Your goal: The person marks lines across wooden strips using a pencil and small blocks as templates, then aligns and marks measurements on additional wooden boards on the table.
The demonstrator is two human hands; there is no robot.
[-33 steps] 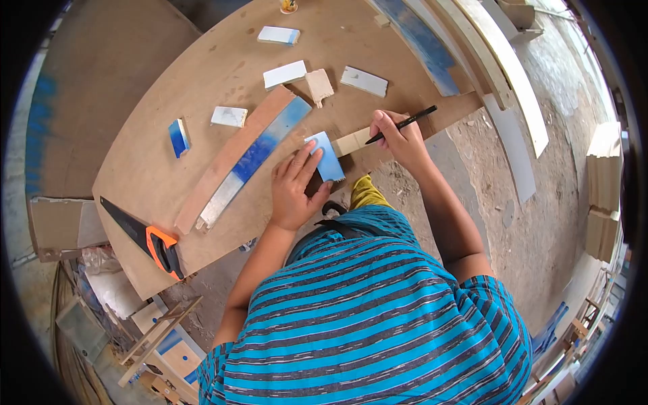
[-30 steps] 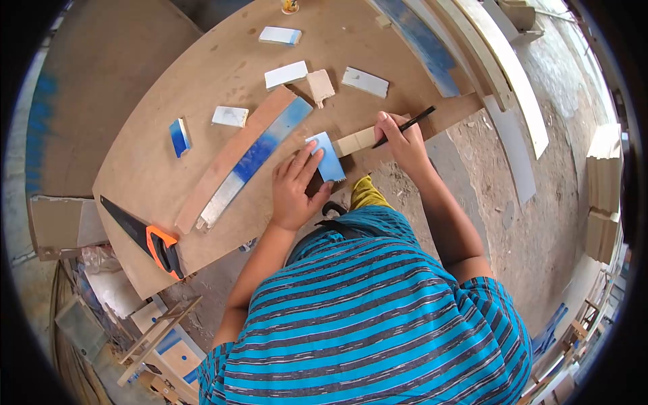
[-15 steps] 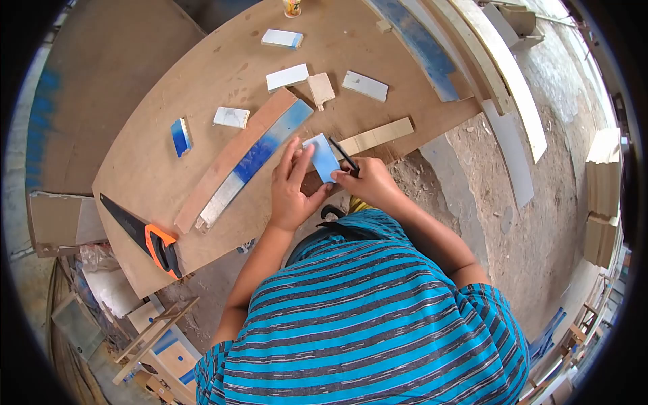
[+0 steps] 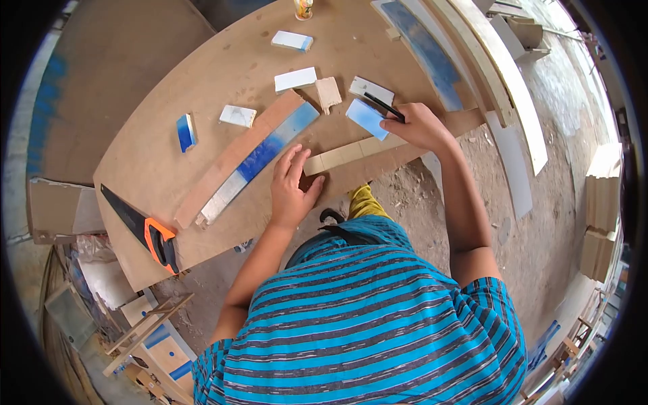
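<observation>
- Your right fingers [image 4: 389, 126] are closed on a light blue block [image 4: 365, 116], raised at 10 o'clock from the palm; a black pen [image 4: 383, 106] is also held in that right hand [image 4: 420, 128], its tip pointing to 10 o'clock.
- Your left hand [image 4: 290, 196] is partly open, thumb and fingers apart around the near end of a pale wood strip [image 4: 337, 157]; you hold nothing else there, and whether you touch the strip I cannot tell.
- That strip, crossed by thin lines, runs from your left hand toward 2 o'clock, near the tabletop [image 4: 152, 172] edge.
- Just past the blue block, a whitish block [image 4: 372, 90] lies at 10 o'clock from your right hand.
- From your left hand, a blue-and-white board [image 4: 270, 152] lies at 11 o'clock, a brown board [image 4: 236, 154] along its far side.
- A white block [image 4: 295, 79] sits at 12 o'clock, beside a brown block [image 4: 329, 93].
- A dark blue block [image 4: 184, 133] lies at 10 o'clock.
- The orange-handled saw [image 4: 138, 226] rests at 8 to 9 o'clock.
</observation>
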